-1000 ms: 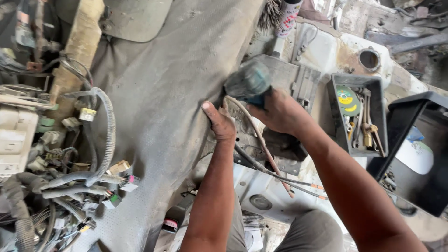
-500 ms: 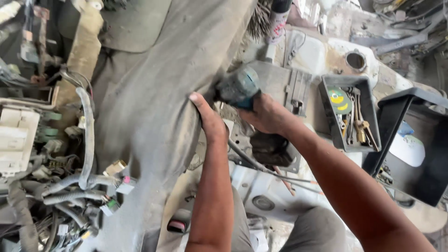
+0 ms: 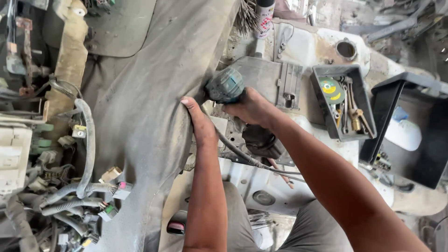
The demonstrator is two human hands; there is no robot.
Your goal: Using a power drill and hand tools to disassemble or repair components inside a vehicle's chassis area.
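Right hand [image 3: 252, 108] grasps the teal power tool [image 3: 226, 85]; left hand [image 3: 198, 122] pins the grey carpet [image 3: 154, 93] edge; advisable to keep fingers clear of the tool head

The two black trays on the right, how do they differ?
The small black tray lies flat and holds a round yellow-green disc and metal tools; the large black tray is bigger, tilted on its side, with a pale container in it. The small one sits nearer the right hand. Both are dark, rectangular and open-topped.
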